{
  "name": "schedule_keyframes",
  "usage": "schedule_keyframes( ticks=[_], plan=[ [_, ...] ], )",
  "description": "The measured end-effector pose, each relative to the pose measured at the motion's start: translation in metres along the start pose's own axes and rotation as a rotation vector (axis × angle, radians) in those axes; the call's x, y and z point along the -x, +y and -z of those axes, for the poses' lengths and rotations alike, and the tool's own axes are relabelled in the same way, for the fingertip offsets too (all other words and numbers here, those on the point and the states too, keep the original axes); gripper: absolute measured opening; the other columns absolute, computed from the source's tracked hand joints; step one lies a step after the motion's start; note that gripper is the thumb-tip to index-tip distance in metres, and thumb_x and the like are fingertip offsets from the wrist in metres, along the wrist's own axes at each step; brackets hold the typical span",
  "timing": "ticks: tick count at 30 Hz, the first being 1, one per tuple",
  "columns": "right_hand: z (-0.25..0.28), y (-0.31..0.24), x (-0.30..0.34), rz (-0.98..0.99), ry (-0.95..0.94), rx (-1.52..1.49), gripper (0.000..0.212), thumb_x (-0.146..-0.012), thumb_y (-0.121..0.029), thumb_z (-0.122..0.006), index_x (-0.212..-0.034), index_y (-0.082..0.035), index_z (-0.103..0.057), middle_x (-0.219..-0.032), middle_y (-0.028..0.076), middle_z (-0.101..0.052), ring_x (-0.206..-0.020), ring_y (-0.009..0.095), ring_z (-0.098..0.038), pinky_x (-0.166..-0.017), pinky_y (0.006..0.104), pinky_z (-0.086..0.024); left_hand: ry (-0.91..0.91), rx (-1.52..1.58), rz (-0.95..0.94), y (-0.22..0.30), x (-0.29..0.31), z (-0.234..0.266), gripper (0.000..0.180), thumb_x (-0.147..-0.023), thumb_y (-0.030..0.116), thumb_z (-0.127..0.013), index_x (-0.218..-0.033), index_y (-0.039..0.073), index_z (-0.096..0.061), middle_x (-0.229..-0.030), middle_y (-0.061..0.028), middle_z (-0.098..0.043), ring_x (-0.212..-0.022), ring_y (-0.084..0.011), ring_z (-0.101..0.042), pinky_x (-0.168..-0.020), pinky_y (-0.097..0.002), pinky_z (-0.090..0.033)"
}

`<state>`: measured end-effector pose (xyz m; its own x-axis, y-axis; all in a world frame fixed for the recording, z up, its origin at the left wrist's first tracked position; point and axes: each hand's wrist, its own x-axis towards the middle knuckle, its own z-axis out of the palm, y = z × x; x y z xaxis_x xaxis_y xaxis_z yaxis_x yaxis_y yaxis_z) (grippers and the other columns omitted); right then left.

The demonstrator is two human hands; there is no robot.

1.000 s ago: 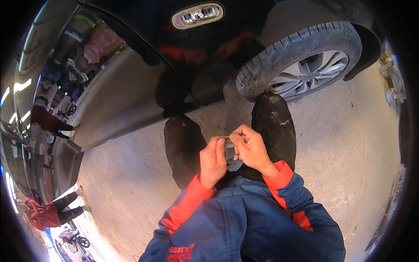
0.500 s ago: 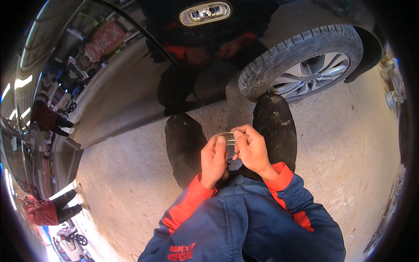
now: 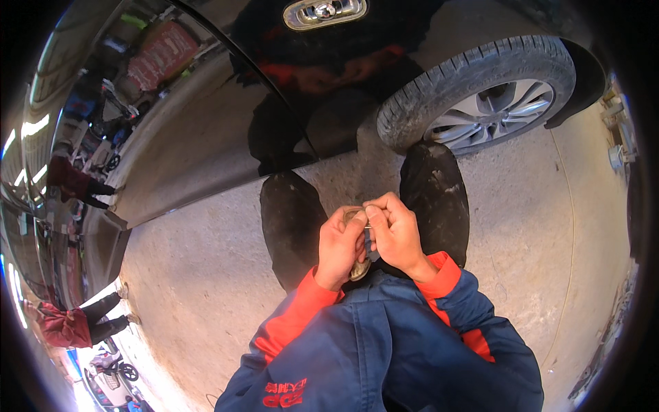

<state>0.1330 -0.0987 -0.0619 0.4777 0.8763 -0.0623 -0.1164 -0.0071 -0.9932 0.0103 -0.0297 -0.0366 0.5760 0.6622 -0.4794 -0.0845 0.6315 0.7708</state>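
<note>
My left hand (image 3: pixel 338 248) and my right hand (image 3: pixel 396 232) meet in front of my waist, fingertips touching. Together they pinch a small pale strip (image 3: pixel 355 213) at the top of the hands. A small round beige thing (image 3: pixel 360 269), perhaps a roll, pokes out under my left palm, and a dark narrow piece (image 3: pixel 371 247) hangs between the hands. What the pieces are is too small to tell. Both sleeves are blue with orange cuffs.
A glossy dark car body (image 3: pixel 206 137) stands just ahead, with a front tyre and silver wheel (image 3: pixel 484 110) and a side lamp (image 3: pixel 326 12). My dark trouser legs (image 3: pixel 290 216) stand on the concrete floor (image 3: pixel 199 275). The car's paint mirrors people and a workshop.
The hands have come closer together, and the pale strip that stretched between the fingertips is now shorter and mostly covered. The view has shifted slightly.
</note>
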Motion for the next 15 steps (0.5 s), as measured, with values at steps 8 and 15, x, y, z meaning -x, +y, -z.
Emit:
schedule_keyframes(
  ticks=[8,15],
  plan=[
    [-0.009,0.005,0.002,0.018,0.062,-0.006,0.013,-0.105,-0.010,-0.060,-0.101,0.002,-0.061,-0.068,0.006,-0.066,-0.061,0.006,-0.059,-0.054,0.0273,-0.047,0.065,-0.100,-0.215,-0.011,-0.001,-0.005,0.023,-0.110,0.015,-0.045,-0.109,-0.004,-0.059,-0.059,0.0003,-0.049,-0.043,-0.0069,-0.041,-0.041,-0.0241,-0.037],
    [-0.006,0.003,0.002,0.041,0.067,0.035,0.013,-0.105,-0.010,-0.060,-0.101,0.003,-0.060,-0.070,0.008,-0.069,-0.062,0.007,-0.062,-0.054,0.0276,-0.048,-0.009,0.156,-0.003,-0.012,-0.004,0.000,0.018,-0.109,0.014,-0.046,-0.102,0.000,-0.056,-0.057,0.0012,-0.047,-0.042,-0.0066,-0.038,-0.039,-0.0238,-0.035]
  ],
)
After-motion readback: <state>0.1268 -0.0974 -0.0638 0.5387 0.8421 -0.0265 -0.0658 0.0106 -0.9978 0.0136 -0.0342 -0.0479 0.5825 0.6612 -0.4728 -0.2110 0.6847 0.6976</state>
